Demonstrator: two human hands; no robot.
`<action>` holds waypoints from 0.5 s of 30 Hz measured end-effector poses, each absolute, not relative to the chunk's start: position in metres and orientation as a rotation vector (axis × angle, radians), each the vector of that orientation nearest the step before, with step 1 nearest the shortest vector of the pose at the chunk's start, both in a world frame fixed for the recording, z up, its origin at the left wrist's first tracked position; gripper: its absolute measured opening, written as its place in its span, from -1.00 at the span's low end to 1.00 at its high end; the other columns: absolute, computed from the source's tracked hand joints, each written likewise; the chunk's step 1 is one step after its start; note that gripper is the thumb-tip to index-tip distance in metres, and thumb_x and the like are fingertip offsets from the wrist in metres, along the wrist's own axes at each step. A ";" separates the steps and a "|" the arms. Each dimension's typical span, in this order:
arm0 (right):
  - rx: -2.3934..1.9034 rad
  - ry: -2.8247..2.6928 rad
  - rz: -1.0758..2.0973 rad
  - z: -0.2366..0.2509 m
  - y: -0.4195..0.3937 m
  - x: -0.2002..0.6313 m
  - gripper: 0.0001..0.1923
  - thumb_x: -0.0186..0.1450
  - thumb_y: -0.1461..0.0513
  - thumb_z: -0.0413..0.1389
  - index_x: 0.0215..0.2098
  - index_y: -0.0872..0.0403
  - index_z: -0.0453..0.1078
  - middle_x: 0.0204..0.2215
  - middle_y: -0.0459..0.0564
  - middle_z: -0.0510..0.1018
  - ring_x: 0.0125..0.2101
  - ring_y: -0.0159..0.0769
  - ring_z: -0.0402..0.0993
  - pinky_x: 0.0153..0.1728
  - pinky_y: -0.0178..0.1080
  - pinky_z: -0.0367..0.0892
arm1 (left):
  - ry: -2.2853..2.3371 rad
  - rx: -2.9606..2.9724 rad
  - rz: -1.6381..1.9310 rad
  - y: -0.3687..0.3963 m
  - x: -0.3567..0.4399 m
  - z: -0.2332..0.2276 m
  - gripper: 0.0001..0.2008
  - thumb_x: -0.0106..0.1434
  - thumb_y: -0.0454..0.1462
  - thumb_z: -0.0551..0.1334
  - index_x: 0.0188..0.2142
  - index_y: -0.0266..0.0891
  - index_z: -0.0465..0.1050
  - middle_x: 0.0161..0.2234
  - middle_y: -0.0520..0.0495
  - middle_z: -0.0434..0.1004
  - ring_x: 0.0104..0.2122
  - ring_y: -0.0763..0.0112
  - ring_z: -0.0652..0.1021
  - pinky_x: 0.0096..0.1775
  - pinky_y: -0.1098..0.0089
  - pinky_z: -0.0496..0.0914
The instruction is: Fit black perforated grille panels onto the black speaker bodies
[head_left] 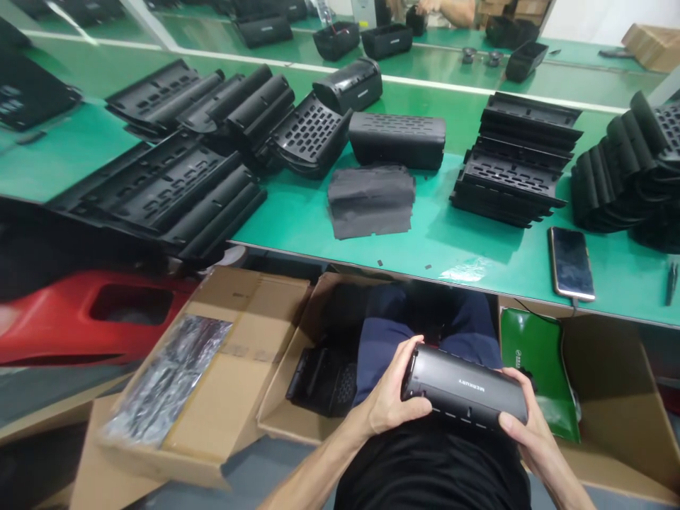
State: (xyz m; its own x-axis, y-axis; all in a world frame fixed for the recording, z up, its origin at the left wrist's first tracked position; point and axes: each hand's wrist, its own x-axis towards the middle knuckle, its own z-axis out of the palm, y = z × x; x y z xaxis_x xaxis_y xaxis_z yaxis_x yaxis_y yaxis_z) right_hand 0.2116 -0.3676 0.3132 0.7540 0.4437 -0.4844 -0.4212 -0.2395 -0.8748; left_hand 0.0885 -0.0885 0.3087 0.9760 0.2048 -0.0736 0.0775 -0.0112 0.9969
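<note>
I hold a black cylindrical speaker housing (465, 388) with small white lettering over my lap, below the table edge. My left hand (390, 397) grips its left end, thumb on the end face. My right hand (523, 418) wraps around its right end. On the green table (297, 212) above lie a finished-looking black housing (397, 139), a stack of dark grey fabric sheets (370, 200), and piles of perforated black grille shells (513, 166).
More black shells (159, 188) are heaped at the left and far right (632, 170). A phone (571, 262) lies near the table's front edge. Open cardboard boxes (212, 382) stand by my knees. A red plastic part (79, 315) sits left. Another person's arm (451, 8) shows at the far bench.
</note>
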 end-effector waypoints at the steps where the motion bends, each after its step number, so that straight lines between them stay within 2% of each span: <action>1: -1.624 -0.028 0.808 0.313 -0.369 0.211 -0.09 0.01 -0.17 0.43 0.23 -0.15 0.24 0.22 0.05 0.36 0.10 0.04 0.38 0.05 -0.15 0.31 | 0.219 1.602 0.109 -0.089 0.089 0.309 0.02 0.16 0.26 0.32 0.40 -0.23 0.05 0.29 -0.34 0.18 0.25 -0.15 0.32 0.29 -0.05 0.19; 7: -1.624 -0.021 0.740 0.305 -0.367 0.208 -0.17 0.02 -0.11 0.45 0.17 -0.13 0.30 0.17 0.04 0.40 0.02 -0.01 0.41 -0.02 -0.18 0.36 | 0.305 1.584 0.222 -0.100 0.093 0.310 -0.11 0.19 0.26 0.28 0.31 -0.20 0.19 0.17 -0.27 0.29 0.12 -0.07 0.42 0.19 -0.02 0.32; 10: -1.615 0.012 0.744 0.309 -0.365 0.209 -0.16 0.01 -0.11 0.45 0.17 -0.12 0.31 0.15 0.04 0.42 0.00 -0.01 0.43 -0.04 -0.19 0.38 | 0.333 1.576 0.234 -0.103 0.094 0.309 -0.12 0.19 0.27 0.27 0.31 -0.19 0.21 0.17 -0.27 0.30 0.11 -0.07 0.44 0.18 -0.02 0.34; 15: -1.508 0.170 0.771 0.324 -0.365 0.211 -0.10 -0.05 -0.12 0.49 0.18 -0.14 0.31 0.09 0.06 0.49 -0.05 0.03 0.51 -0.09 -0.14 0.44 | 0.259 1.619 0.148 -0.098 0.100 0.315 0.16 0.05 0.36 0.33 0.44 -0.20 0.04 0.34 -0.36 0.15 0.28 -0.21 0.30 0.31 -0.11 0.19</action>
